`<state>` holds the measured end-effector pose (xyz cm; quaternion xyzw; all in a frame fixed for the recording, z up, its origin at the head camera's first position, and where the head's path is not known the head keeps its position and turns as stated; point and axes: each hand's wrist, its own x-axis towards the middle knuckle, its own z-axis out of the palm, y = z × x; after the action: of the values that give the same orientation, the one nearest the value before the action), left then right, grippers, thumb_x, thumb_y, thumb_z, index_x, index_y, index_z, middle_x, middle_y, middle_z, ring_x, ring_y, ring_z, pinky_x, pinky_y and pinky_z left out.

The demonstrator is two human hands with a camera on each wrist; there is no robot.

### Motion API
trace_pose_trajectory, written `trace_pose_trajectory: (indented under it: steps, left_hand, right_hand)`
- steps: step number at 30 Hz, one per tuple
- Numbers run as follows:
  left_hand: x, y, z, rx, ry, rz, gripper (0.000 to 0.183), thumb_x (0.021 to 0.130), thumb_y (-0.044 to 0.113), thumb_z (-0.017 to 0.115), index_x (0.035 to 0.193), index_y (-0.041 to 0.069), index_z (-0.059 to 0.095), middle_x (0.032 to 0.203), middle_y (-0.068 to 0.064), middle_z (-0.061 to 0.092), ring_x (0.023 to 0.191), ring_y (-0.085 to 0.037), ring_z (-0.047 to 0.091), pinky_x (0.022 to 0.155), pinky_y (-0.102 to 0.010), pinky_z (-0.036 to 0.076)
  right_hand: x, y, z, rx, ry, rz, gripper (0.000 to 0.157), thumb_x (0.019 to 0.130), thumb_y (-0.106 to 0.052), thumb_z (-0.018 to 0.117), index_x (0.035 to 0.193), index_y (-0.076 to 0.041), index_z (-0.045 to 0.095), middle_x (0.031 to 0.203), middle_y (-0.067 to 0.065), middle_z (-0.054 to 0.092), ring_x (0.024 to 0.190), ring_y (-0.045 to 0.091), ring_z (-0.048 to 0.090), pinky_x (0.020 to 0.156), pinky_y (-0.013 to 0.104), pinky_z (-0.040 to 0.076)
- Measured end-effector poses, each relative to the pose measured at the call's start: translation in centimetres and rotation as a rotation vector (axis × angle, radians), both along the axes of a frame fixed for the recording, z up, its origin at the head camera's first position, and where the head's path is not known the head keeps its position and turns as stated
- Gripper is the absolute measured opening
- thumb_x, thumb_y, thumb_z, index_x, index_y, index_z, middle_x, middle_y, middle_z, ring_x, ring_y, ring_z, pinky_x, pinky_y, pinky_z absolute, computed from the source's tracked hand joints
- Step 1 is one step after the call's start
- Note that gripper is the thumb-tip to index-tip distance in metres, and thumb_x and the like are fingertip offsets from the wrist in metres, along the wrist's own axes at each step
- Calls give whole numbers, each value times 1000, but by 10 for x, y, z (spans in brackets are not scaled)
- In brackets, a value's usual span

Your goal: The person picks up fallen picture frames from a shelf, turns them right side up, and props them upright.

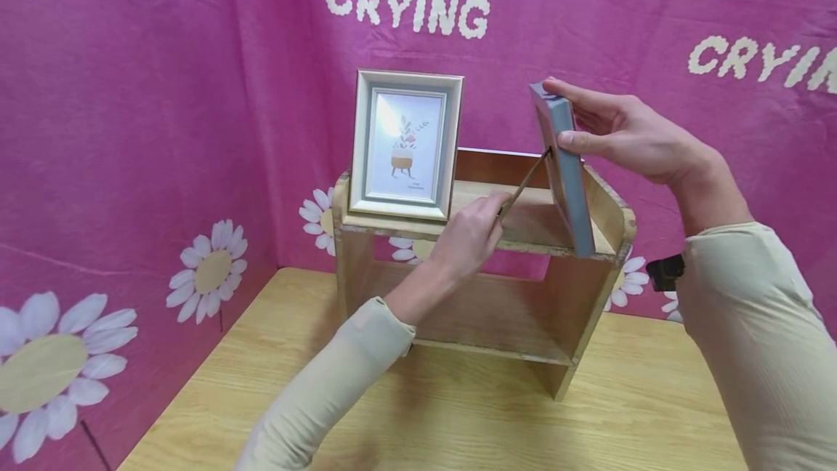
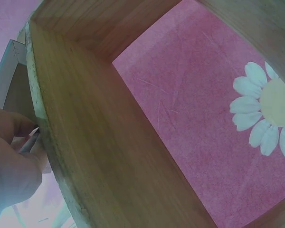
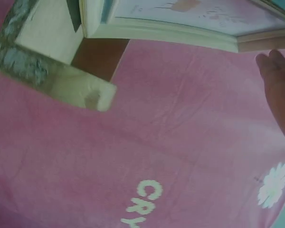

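My right hand [image 1: 644,137] grips the upper edge of a picture frame [image 1: 569,173], thumb on its side and fingers at the top. The frame stands nearly edge-on at the right end of a small wooden shelf [image 1: 458,311]. In the right wrist view the fingers [image 3: 275,66] are at the frame's pale border [image 3: 171,42]. A thin support leg [image 1: 525,184] slants from the frame's back to my left hand [image 1: 467,235], which pinches its lower end. Left of it, another picture frame [image 1: 405,144], showing a potted plant print, stands upright on the shelf top.
The shelf rests on a light wooden table [image 1: 654,384]; its raised right side panel [image 1: 608,202] rises close beside the held frame. Behind hangs a pink cloth [image 1: 588,6] with white lettering and daisies, which also runs along the left.
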<state>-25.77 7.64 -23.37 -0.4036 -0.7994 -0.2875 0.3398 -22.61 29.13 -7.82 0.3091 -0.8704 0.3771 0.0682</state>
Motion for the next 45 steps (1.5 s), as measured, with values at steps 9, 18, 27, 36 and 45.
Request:
trace_pose_trajectory:
  steps: [9, 18, 27, 36, 45]
  left_hand:
    - [-1, 3, 0, -14, 19, 8, 33, 92, -4, 60, 125, -4, 58, 110, -17, 70, 100, -25, 69, 89, -26, 56]
    - [-5, 2, 2, 196, -241, -225, 48, 84, -16, 55, 130, -4, 56, 117, -22, 65, 101, -30, 68, 83, -16, 55]
    - [-10, 0, 9, 147, -278, -262, 46, 86, -17, 51, 129, -2, 56, 116, -24, 66, 100, -32, 68, 83, -19, 56]
    - [-11, 3, 11, 155, -250, -195, 40, 87, -18, 52, 122, -1, 56, 109, -20, 68, 97, -28, 69, 85, -24, 55]
    - [-14, 8, 10, 166, -276, -105, 42, 87, -18, 50, 122, 4, 54, 106, -15, 68, 95, -24, 65, 83, -27, 54]
  right_hand:
    - [-7, 8, -2, -65, -49, 31, 61, 100, -9, 56, 155, -25, 36, 158, 5, 36, 141, 11, 38, 104, 15, 40]
    - [-10, 7, -10, -135, -64, 49, 58, 100, -7, 55, 154, -20, 38, 155, 8, 40, 136, 15, 42, 99, 16, 42]
    - [-7, 4, -8, -108, -46, 5, 57, 100, -11, 57, 153, -22, 40, 154, 9, 40, 134, 16, 43, 98, 16, 43]
    - [-7, 0, -3, -75, -25, -45, 56, 97, -15, 62, 150, -27, 46, 161, 2, 30, 151, 28, 19, 121, 35, 24]
    - [-13, -5, -8, -147, 36, -17, 53, 95, -9, 64, 146, -20, 51, 157, 5, 35, 149, 19, 25, 123, 31, 17]
